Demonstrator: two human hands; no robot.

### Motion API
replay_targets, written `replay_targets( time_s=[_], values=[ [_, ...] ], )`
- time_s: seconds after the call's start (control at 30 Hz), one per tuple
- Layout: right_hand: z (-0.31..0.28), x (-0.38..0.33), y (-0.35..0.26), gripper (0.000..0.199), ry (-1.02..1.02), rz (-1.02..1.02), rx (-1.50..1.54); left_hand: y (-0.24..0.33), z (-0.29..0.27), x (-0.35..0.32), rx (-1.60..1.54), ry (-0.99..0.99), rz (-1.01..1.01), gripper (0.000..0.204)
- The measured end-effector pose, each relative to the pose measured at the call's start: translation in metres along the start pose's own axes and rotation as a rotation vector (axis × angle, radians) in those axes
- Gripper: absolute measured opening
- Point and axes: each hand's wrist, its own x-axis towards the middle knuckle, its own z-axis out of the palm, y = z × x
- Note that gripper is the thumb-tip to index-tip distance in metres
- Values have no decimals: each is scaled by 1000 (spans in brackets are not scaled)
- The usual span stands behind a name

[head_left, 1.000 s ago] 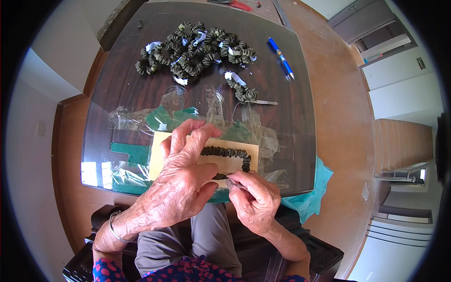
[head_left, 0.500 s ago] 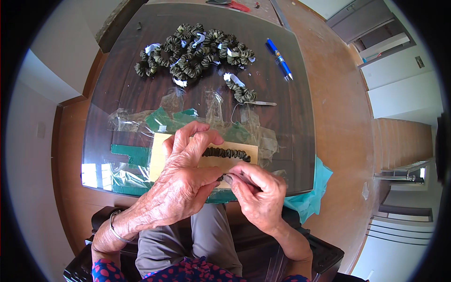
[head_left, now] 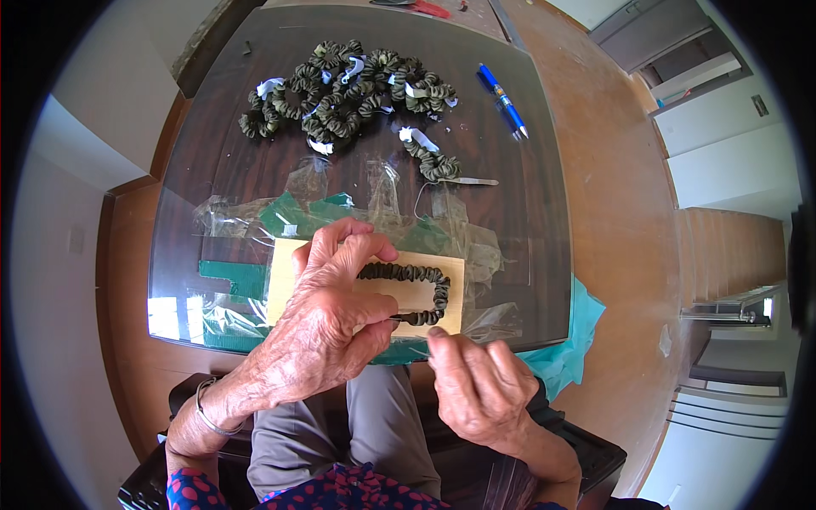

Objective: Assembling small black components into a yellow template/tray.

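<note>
A dark green gathered fabric band, like a scrunchie (head_left: 440,293), lies in a U-shaped curve on a pale wooden board (head_left: 416,297) at the table's near edge. My left hand (head_left: 327,297) rests over the board's left part. Its thumb and fingers pinch the band's near end, and the palm hides the band's left side. Just off the board's near right corner is my right hand (head_left: 480,382), apart from the band. Its fingertips are closed together; whatever they hold is too small to make out.
Beyond the board lies a heap of dark green scrunchies (head_left: 340,123) with white tags. A single tagged scrunchie (head_left: 440,166) lies beside a thin silvery tool (head_left: 472,181). A blue pen (head_left: 503,102) is at right. Clear and green tape (head_left: 234,279) covers the near tabletop; teal sheeting (head_left: 582,327) hangs at right.
My right hand has drawn back from the band toward the lower right, uncovering its curved right end. My left hand keeps its place on the board.
</note>
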Motion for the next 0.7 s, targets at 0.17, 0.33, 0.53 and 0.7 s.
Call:
replay_targets(
  time_s=[0.17,0.33,0.53,0.7],
  values=[
    [5,7,9,26,18,-176,-155,-2,1,0,-19,-16,20,22],
    [13,9,12,27,56,-236,-174,-3,-1,-1,-24,-29,10,22],
    [15,9,14,27,102,-255,-185,-1,-2,0,-27,-45,-8,23],
    [16,8,15,29,122,-258,-166,-1,-2,-1,-44,-38,-7,23]
  ],
)
